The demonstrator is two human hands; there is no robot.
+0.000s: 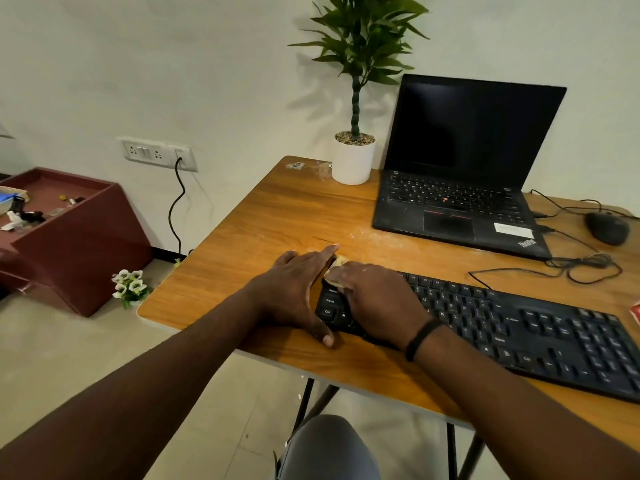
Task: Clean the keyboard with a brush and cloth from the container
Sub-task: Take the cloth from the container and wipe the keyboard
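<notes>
At the near left of the wooden desk, the right hand presses a soft, crumpled yellowish cloth onto the rigid black keyboard; the flat-fingered left hand braces its left end, probably preventing sliding.

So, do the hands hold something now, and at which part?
The right hand presses a yellowish cloth onto the keyboard's left end; the exact grip is hidden. The left hand holds nothing, braced flat against that end.

Right hand covered most of the cloth and the keyboard's upper-left keys. Keyboard's right end ran past the frame edge. Red object cut off, unidentifiable. Items in maroon container too small to identify.
</notes>
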